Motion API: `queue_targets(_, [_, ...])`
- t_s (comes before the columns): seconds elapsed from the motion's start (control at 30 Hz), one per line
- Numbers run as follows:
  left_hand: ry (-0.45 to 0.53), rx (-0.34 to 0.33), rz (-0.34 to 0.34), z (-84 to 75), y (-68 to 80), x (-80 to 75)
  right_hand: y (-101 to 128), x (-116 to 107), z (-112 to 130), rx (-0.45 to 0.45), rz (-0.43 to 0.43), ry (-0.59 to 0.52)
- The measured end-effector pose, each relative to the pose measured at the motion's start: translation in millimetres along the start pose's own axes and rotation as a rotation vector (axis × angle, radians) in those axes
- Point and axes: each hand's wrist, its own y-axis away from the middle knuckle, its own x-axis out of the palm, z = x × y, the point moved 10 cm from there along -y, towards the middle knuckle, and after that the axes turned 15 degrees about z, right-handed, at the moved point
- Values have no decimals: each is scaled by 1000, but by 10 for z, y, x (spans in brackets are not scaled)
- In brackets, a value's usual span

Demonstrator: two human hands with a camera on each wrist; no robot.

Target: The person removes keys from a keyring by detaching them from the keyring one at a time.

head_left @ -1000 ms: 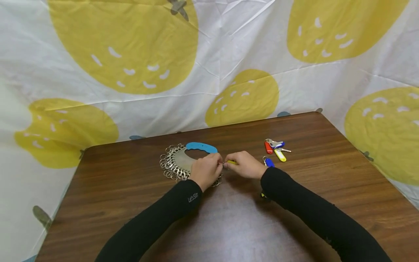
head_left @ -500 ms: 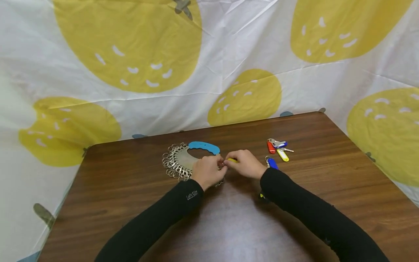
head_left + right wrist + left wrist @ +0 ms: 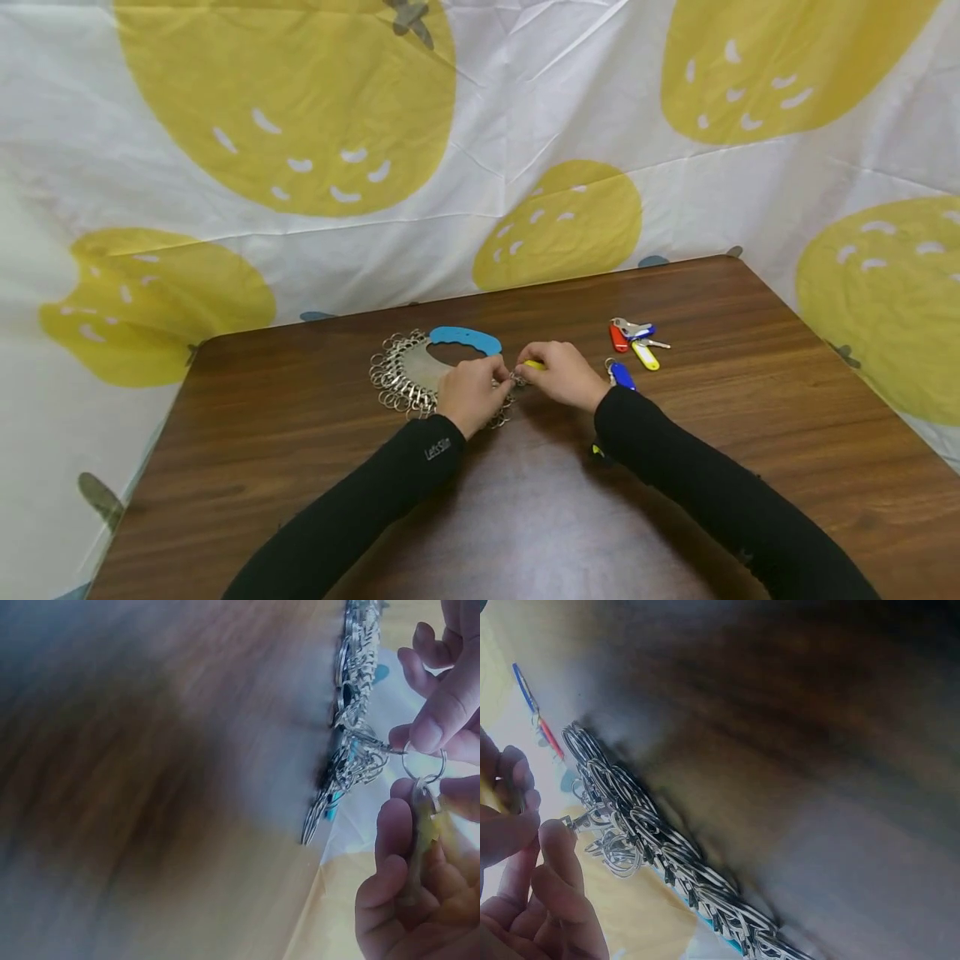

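Note:
A crescent-shaped metal key holder (image 3: pixel 420 367) with a blue handle (image 3: pixel 465 337) lies on the table, its curved edge hung with many rings and small clips. Beside its right end, my left hand (image 3: pixel 471 392) pinches a split key ring (image 3: pixel 442 761), its fingertips against a small metal clip (image 3: pixel 581 822) of the holder. My right hand (image 3: pixel 561 373) holds a key (image 3: pixel 417 840) and its yellow tag (image 3: pixel 534 364) within curled fingers. The key hangs on that same ring, just below the left thumb. Whether the ring passes through the clip cannot be told.
Keys with red (image 3: pixel 618 337), blue and yellow (image 3: pixel 645 356) tags lie at the back right of the wooden table (image 3: pixel 262 433). Another blue key tag (image 3: pixel 622 376) lies behind the right wrist. A yellow and black piece (image 3: pixel 597 451) shows partly under the right sleeve. Patterned cloth (image 3: pixel 337 250) hangs behind.
The hands stay together at the holder's right end. The fingertips have shifted slightly apart, with some of the metal between them now showing. The whole view sways a little.

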Motion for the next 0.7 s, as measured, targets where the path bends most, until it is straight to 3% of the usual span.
queue_targets(0.13, [19, 1, 1, 2, 2, 0, 1, -12, 9, 6, -22, -13])
queue_targets(0.47, [56, 41, 29, -37, 0, 29, -2, 27, 38, -22, 37, -23])
queue_targets(0.7, [107, -22, 71, 15, -32, 69, -15, 68, 29, -48, 67, 12])
